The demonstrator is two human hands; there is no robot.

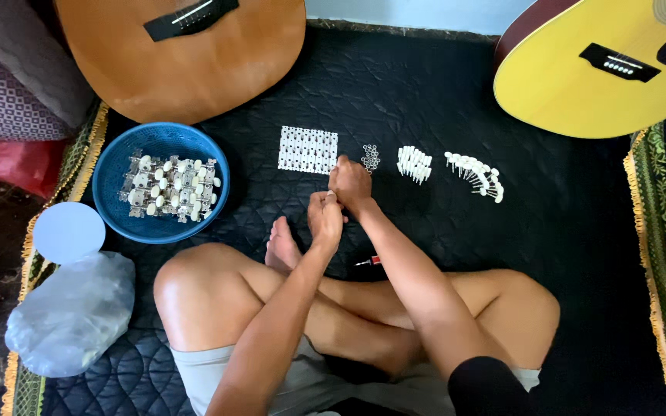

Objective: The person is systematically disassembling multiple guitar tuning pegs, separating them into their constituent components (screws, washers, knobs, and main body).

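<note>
Left hand (325, 217) pinches a small silvery part (331, 198); right hand (351, 183) fingertips grip the edge of the white perforated rectangular plate (307, 149) on the black quilted mat (395, 100). Nearby: pile of small metal rings (370, 157), white plastic pegs (414, 164), blue round basket of tuners (160, 182).

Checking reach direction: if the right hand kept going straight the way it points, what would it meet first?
Probably the white perforated plate: the right hand points up-left, its fingertips already at the plate's lower right corner. Whether they touch is unclear.
</note>
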